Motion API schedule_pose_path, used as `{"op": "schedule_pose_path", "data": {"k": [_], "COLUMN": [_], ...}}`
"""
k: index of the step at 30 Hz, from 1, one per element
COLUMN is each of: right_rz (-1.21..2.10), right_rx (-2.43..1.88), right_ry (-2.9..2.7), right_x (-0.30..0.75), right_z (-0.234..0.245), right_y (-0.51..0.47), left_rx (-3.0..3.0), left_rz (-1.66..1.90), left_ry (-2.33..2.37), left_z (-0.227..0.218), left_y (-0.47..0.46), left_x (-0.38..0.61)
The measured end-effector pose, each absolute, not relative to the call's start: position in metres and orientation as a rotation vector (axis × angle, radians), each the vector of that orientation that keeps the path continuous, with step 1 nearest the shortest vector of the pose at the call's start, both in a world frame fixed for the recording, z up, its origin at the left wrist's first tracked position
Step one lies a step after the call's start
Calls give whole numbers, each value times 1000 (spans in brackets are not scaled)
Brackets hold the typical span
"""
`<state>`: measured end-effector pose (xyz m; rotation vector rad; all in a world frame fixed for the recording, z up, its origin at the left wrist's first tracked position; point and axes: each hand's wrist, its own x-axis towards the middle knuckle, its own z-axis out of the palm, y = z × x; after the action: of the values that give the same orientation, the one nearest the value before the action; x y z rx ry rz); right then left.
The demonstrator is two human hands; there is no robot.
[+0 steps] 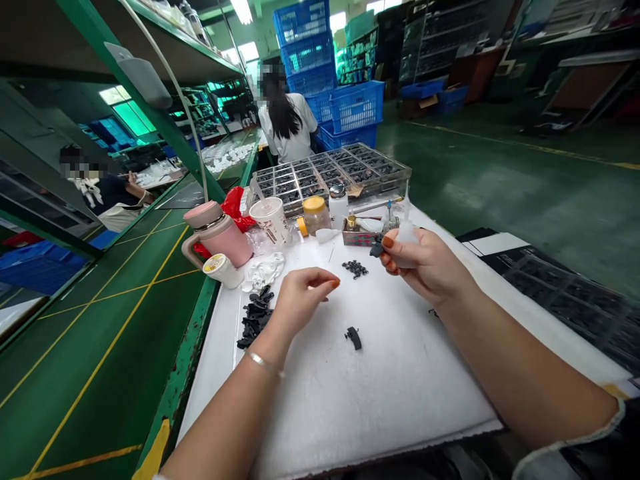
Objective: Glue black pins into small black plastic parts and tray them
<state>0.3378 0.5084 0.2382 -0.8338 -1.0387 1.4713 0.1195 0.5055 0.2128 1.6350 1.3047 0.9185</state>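
Note:
My left hand (305, 293) hovers over the white work surface (400, 380) with its thumb and fingertips pinched together. Whether something tiny sits in that pinch is too small to tell. My right hand (430, 263) is closed on a small black plastic part (377, 247) at its fingertips and on a translucent squeeze bottle (409, 227), whose thin nozzle points up. Between and below the hands lies one curved black part (354, 338). Beyond them are scattered small black rings (355, 269). A pile of black parts (256, 313) rests left of my left hand.
A pink mug (225, 233), paper cup (271, 220), yellow-lidded jar (316, 215) and small box (357, 232) line the back. Behind them is a compartment tray (330, 175) of dark parts. A green conveyor (115, 320) runs left. Two people sit farther off, near blue crates (355, 107).

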Motion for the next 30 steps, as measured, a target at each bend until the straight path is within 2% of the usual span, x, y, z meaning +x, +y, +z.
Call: {"op": "schedule_pose_path", "data": {"k": [5,14,22,30], "right_rz": [1329,1193,1079,800], "right_rx": [-871,-948,-1069,-988], "right_ry": [-1015,-1173,-1598,-1891], "right_x": [332,320,307,293], "right_z": [236,226,228,225], "right_y": [508,511,495,475], "left_rx": [2208,2133,1187,875], "left_rz": [625,612,970,1118], "left_ry": [1482,1493,1068,848], "left_z": [198,187,221,218], "left_y": [537,548,512,483], "left_x": [154,163,107,89]}}
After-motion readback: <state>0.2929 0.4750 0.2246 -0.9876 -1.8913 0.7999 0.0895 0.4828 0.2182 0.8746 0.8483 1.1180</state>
